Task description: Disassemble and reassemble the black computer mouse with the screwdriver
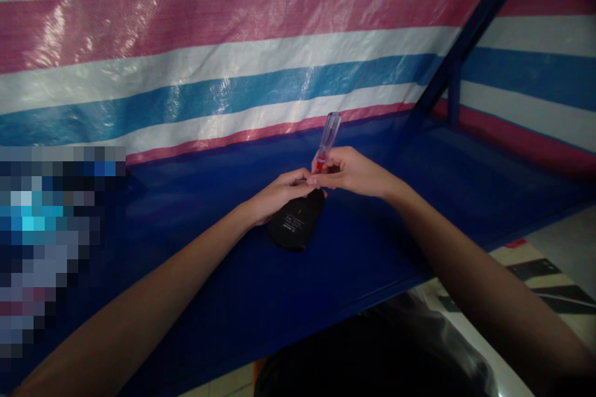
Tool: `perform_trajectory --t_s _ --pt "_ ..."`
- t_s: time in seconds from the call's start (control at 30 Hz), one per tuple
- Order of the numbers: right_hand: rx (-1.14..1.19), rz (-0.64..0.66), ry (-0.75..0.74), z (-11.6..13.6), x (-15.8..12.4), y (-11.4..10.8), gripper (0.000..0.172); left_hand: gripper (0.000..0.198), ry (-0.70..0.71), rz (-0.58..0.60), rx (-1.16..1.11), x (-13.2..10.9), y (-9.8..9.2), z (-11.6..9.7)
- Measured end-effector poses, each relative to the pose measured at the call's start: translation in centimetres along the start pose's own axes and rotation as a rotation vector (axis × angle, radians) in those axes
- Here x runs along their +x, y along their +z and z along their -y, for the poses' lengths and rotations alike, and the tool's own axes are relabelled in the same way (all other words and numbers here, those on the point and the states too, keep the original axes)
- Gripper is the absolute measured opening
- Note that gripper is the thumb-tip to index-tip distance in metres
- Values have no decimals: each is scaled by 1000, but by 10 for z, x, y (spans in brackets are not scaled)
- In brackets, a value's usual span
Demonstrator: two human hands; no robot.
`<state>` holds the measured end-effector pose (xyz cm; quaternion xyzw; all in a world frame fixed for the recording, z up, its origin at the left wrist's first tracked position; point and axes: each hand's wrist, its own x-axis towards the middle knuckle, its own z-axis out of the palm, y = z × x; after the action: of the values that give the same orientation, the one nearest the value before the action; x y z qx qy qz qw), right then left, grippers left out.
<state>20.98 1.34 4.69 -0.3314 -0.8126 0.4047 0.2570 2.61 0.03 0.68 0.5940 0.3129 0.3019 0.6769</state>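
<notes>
A small black device (293, 226), like an upturned computer mouse, lies on the blue table (233, 298) with a label on its underside. My left hand (279, 195) rests on its left side with fingers curled against it, holding it in place. My right hand (349, 172) pinches a small screwdriver (328, 136) with a clear handle and a red collar. The screwdriver stands almost upright, its tip down at the far end of the device, where the fingertips of both hands meet. The tip itself is hidden by my fingers.
A striped pink, white and blue tarp (233, 43) hangs behind the table. A dark blue metal frame post (470, 31) slants at the right. A blurred-out patch (56, 248) covers the left. Tiled floor (549, 273) shows past the table's right edge.
</notes>
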Motion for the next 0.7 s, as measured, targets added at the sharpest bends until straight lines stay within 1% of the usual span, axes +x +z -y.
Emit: perform_trajectory --t_s 0.1,0.17,0.3,0.43,0.5,0.57,0.63,0.7 --pt "120 79 4 3 -1 -3 16 21 6 11 -10 1 0 0" --pt "134 93 10 4 -2 -5 15 21 12 12 -17 1 0 1" --pt "30 41 35 3 -1 -4 21 21 37 21 -13 0 -1 1" --pt "-131 -39 10 0 1 1 30 23 20 23 -4 0 -2 1" --pt "-84 -35 -9 0 1 3 27 26 20 22 -5 1 -1 1" --pt "41 15 -25 0 0 2 21 27 20 25 0 1 -1 1" --pt "140 67 -29 1 -1 0 18 25 18 23 7 1 0 0" --pt "168 86 -13 2 -2 -3 14 22 21 21 15 1 0 0"
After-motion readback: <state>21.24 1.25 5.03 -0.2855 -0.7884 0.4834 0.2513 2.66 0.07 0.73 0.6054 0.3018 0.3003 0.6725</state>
